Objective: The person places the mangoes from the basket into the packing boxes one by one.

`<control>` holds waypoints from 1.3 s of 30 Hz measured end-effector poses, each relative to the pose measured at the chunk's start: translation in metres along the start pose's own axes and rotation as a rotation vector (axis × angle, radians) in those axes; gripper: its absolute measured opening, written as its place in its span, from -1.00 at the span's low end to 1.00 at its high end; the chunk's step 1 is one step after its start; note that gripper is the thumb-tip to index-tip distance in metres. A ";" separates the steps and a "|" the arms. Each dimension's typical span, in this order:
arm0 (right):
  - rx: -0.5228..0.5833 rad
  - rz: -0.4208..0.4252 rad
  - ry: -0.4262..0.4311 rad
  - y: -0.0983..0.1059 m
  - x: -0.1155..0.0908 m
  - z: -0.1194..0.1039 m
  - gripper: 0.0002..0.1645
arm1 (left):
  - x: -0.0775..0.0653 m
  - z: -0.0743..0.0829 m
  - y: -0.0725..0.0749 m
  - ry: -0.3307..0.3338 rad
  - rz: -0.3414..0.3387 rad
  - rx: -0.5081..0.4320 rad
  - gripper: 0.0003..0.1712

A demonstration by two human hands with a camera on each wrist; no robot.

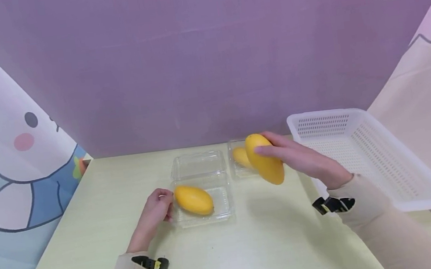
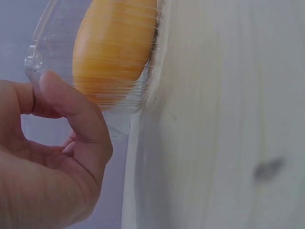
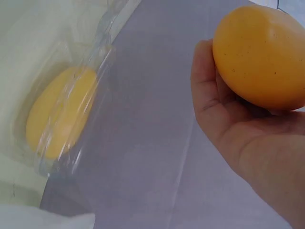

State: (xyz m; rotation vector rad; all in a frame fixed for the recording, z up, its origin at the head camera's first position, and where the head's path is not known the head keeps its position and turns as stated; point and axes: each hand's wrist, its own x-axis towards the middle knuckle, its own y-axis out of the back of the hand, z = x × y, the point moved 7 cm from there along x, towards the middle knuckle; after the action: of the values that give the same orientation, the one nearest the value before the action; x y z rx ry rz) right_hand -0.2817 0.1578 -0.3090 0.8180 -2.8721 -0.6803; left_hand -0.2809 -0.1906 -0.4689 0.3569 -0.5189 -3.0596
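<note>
My right hand (image 1: 303, 157) grips a yellow mango (image 1: 264, 160) and holds it up above the table. In the right wrist view the fingers curl round the underside of that mango (image 3: 262, 57). An open clear plastic clamshell box (image 1: 221, 202) lies in the middle, its lid folded back, with a second mango (image 1: 194, 200) in its base. At the left edge of this box my left hand (image 1: 155, 211) pinches the rim between thumb and finger, which the left wrist view shows close up. Behind the raised mango, partly hidden, another clear box (image 1: 239, 172) contains a mango (image 3: 62, 112).
A white perforated plastic basket (image 1: 418, 172) stands at the right, beside my right forearm. Purple cloth (image 1: 193, 88) hangs behind the pale table (image 1: 222, 259). Printed cartoon sheets (image 1: 17, 132) line the sides.
</note>
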 end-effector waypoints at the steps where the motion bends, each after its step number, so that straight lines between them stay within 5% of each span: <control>1: 0.009 0.002 0.006 -0.002 0.002 0.000 -0.56 | 0.000 0.000 0.000 0.001 0.000 -0.003 -0.73; 22: 0.192 0.009 0.075 -0.038 0.029 0.005 -0.45 | -0.003 0.002 0.000 -0.009 -0.014 -0.016 -0.72; 39: 0.248 -0.015 0.146 -0.077 0.055 0.012 -0.58 | -0.003 0.002 0.000 -0.030 -0.014 -0.025 -0.74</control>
State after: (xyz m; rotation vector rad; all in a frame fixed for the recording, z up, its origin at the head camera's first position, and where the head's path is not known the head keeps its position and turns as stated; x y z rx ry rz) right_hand -0.2935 0.0759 -0.3562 0.8769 -2.8540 -0.2543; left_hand -0.2789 -0.1897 -0.4662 0.3157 -0.4813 -3.0867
